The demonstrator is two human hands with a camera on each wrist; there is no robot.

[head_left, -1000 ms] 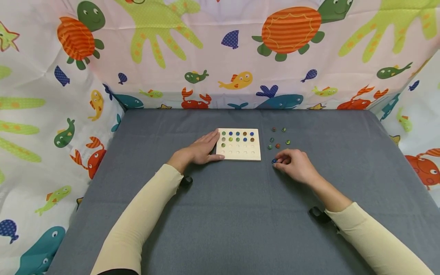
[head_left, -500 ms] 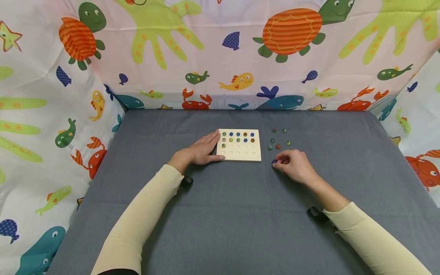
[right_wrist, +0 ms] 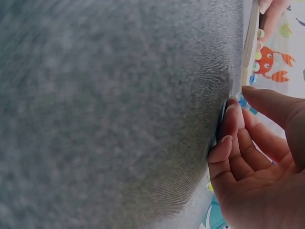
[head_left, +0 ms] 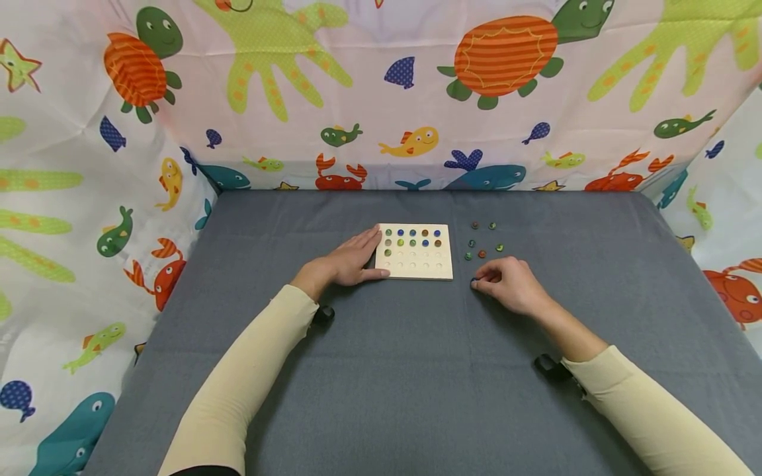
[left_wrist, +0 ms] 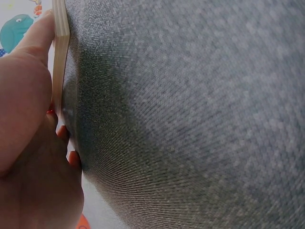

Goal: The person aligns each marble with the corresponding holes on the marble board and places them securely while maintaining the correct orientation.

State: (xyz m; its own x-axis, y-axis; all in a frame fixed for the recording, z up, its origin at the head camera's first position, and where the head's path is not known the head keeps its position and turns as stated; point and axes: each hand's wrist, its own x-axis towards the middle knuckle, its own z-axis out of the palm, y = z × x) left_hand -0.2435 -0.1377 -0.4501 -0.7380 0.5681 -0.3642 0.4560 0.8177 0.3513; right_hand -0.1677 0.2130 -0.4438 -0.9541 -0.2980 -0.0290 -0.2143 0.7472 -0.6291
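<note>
A pale wooden board with rows of round hollows lies on the grey cloth. Marbles of mixed colours fill its two far rows, and a single green marble sits at the left of the third row. My left hand rests along the board's left side, fingers straight, thumb over the near left corner. To the right of the board, my right hand pinches a blue marble between thumb and fingertips, low at the cloth. In the head view the fingers mostly cover this marble.
Several loose marbles lie beyond the right hand, among them an orange one and a yellow-green one. A white curtain printed with sea animals stands along the back and sides of the cloth-covered table.
Both hands stay almost where they were. The blue marble shows less between the right fingertips than a second ago. The head view has shifted very slightly.
</note>
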